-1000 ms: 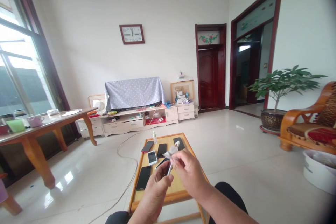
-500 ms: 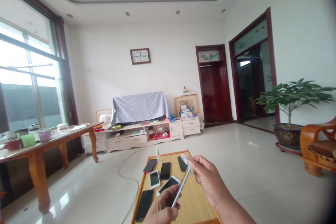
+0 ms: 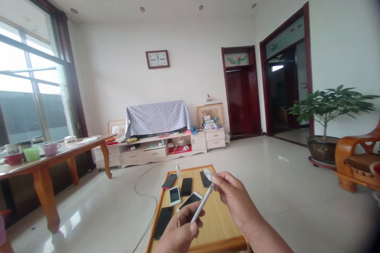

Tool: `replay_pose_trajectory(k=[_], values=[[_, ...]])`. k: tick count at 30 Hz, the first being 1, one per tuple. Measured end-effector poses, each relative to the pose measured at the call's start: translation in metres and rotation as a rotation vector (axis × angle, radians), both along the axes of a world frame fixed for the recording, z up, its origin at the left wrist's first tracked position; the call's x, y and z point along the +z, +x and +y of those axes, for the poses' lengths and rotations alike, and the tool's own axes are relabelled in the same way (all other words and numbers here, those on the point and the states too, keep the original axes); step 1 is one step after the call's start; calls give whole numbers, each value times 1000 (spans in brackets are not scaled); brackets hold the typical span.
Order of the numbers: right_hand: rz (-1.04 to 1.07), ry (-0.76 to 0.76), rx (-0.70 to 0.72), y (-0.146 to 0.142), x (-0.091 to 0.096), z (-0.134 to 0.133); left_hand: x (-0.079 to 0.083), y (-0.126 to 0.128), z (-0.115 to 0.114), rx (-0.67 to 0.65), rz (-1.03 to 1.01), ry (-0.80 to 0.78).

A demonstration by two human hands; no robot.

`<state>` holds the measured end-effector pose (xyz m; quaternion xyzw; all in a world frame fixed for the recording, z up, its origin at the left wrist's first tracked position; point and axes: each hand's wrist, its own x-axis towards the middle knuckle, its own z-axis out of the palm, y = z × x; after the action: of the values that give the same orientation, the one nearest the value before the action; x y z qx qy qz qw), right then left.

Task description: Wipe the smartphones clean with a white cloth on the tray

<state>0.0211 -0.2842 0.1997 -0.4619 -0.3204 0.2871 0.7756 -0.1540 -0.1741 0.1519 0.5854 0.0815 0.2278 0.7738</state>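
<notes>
Over table [image 3: 227, 227], left hand [image 3: 178, 235]'s grip on phone [image 3: 202, 206]

Slim silver phone [image 3: 202, 203], edge-on, tilted up away from me; a crumpled white wipe [image 3: 208, 174] touches its upper end

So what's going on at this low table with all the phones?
A person's left hand holds a slim silver phone edge-on above a low wooden table. The right hand pinches a small white crumpled wipe at the phone's top end. Several other phones lie flat on the table, with a small clear bottle near its far edge.
</notes>
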Motion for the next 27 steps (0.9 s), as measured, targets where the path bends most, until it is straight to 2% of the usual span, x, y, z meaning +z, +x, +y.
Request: replay_pose_trajectory(k=[4, 7, 12, 14, 17, 19, 24, 27], values=[[-78, 41, 18, -12, 10, -7, -1, 0, -2, 25, 16, -18], [-122, 55, 8, -15, 14, -8, 0, -1, -2, -7, 16, -28], [-35, -12, -42, 2, -2, 9, -8, -1, -1, -33, 2, -166], [-82, -20, -126, 5, -9, 16, -12, 3, -3, -27, -14, -241], [-318, -8, -298, -5, -18, 18, -14, 9, -7, -44, -26, -359], [-550, -8, -356, -20, -29, 16, -13, 13, -7, -45, -29, -431], [-1097, -78, -319, -56, -61, 15, -12, 15, -3, -61, -16, -581], [-1150, -103, -364, -46, -53, 22, -11, 13, -4, -54, -36, -609]])
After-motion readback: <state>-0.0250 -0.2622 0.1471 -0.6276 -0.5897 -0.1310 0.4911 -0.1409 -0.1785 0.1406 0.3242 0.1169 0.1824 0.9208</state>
